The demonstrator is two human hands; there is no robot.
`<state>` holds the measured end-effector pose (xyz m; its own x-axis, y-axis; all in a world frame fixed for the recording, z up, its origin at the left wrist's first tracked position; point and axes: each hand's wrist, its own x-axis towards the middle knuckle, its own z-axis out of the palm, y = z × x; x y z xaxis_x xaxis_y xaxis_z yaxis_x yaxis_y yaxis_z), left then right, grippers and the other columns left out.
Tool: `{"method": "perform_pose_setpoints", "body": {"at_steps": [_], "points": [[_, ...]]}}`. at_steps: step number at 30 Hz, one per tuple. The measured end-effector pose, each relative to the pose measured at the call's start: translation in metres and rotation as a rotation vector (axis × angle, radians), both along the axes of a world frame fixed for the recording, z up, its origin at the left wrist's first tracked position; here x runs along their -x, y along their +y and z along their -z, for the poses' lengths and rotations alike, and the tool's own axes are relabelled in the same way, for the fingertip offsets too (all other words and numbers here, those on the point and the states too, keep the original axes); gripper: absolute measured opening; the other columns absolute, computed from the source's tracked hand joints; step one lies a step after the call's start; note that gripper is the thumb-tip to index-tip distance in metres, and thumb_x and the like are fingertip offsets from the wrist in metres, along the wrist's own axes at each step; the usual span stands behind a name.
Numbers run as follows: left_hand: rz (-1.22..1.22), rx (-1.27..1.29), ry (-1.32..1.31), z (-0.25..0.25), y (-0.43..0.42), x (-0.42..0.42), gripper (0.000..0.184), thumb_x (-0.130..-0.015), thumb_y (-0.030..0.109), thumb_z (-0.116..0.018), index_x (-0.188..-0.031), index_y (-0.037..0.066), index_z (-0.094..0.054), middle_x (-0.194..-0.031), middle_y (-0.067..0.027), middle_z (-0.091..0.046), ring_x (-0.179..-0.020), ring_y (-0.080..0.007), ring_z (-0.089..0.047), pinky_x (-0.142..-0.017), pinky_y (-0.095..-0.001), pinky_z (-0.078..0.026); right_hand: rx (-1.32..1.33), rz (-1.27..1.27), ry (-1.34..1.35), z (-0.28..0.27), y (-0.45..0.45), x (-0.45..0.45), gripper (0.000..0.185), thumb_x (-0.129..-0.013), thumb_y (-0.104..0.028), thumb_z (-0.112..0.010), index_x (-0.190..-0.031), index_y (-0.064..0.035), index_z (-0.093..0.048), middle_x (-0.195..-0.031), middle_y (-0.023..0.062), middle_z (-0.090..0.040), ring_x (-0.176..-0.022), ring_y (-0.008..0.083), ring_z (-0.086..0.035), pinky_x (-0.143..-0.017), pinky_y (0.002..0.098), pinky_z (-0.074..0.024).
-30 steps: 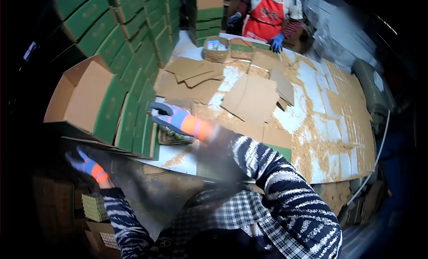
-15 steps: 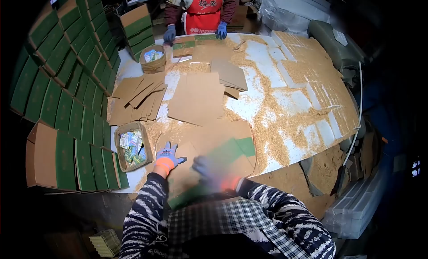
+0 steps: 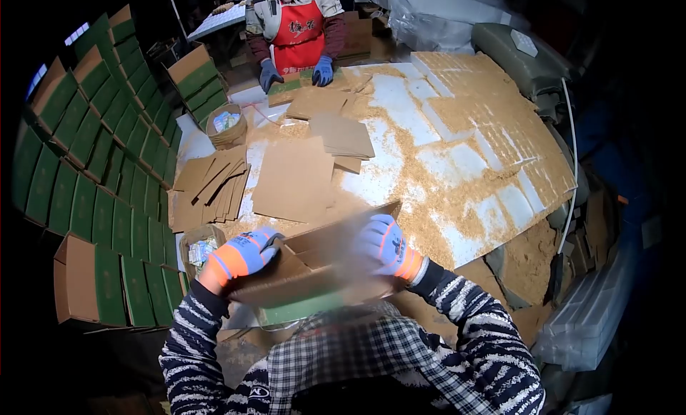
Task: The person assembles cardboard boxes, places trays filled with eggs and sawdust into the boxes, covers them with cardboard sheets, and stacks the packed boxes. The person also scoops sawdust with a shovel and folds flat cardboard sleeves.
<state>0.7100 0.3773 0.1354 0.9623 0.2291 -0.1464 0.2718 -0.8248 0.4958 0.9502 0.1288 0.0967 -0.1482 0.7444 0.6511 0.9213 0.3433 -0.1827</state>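
An open cardboard box (image 3: 307, 286), brown inside with green on its near side, is tilted up close in front of my body. My left hand (image 3: 245, 255), in a grey-blue and orange glove, is closed over its left edge. On the right side my right hand (image 3: 386, 247) is closed on the upper edge, slightly blurred. Flaps fold inward in the box's opening; its underside is hidden. Just beyond my left hand is a basket (image 3: 187, 238) of small packets, partly covered by that hand.
Stacked green boxes (image 3: 107, 222) line the left. Cardboard sheets (image 3: 293, 179) and brown pieces (image 3: 214, 186) lie on the sawdust-strewn white table (image 3: 457, 165). A second basket (image 3: 227, 136) stands farther back. Opposite, a person in a red apron (image 3: 299, 36) has gloved hands on green-brown cardboard (image 3: 284, 90).
The cardboard that lay flat under my hands is now raised as an open box. Both hands have come up onto its edges. The camera view has shifted slightly.
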Motion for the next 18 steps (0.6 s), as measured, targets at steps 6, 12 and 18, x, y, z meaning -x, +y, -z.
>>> {"method": "perform_pose_setpoints", "body": {"at_steps": [6, 12, 18], "points": [[-0.501, 0.350, -0.675, 0.052, 0.018, -0.039, 0.033, -0.095, 0.018, -0.060, -0.124, 0.000, -0.061, -0.107, -0.0141, -0.070, -0.094, -0.0179, -0.064, -0.086, -0.0314, -0.050, -0.039, -0.207, 0.446, 0.005, 0.031, 0.017, 0.021, -0.082, -0.028, -0.067, -0.070, -0.0131, -0.059, -0.058, 0.0018, -0.049, -0.063, 0.0288, -0.053, -0.068, 0.0355, -0.0471], [0.159, -0.070, -0.451, 0.060, -0.024, -0.059, 0.034, -0.092, 0.018, -0.060, -0.126, 0.012, -0.064, -0.126, -0.0102, -0.065, -0.123, -0.0302, -0.055, -0.113, -0.0467, -0.032, 0.513, 0.020, 0.103, -0.009, 0.019, 0.009, 0.046, -0.090, -0.045, -0.062, -0.120, -0.0106, -0.061, -0.125, 0.0126, -0.062, -0.116, 0.0303, -0.056, -0.099, 0.0429, -0.0416], [0.106, 0.105, -0.146, 0.085, -0.008, -0.048, 0.037, -0.090, 0.022, -0.059, -0.126, 0.013, -0.065, -0.128, -0.0139, -0.063, -0.129, -0.0342, -0.051, -0.117, -0.0477, -0.029, 0.817, -0.164, 0.395, -0.014, 0.016, 0.011, 0.070, -0.093, -0.042, -0.060, -0.153, -0.0154, -0.035, -0.142, 0.0196, -0.052, -0.137, 0.0418, -0.041, -0.117, 0.0516, -0.0278]]}}
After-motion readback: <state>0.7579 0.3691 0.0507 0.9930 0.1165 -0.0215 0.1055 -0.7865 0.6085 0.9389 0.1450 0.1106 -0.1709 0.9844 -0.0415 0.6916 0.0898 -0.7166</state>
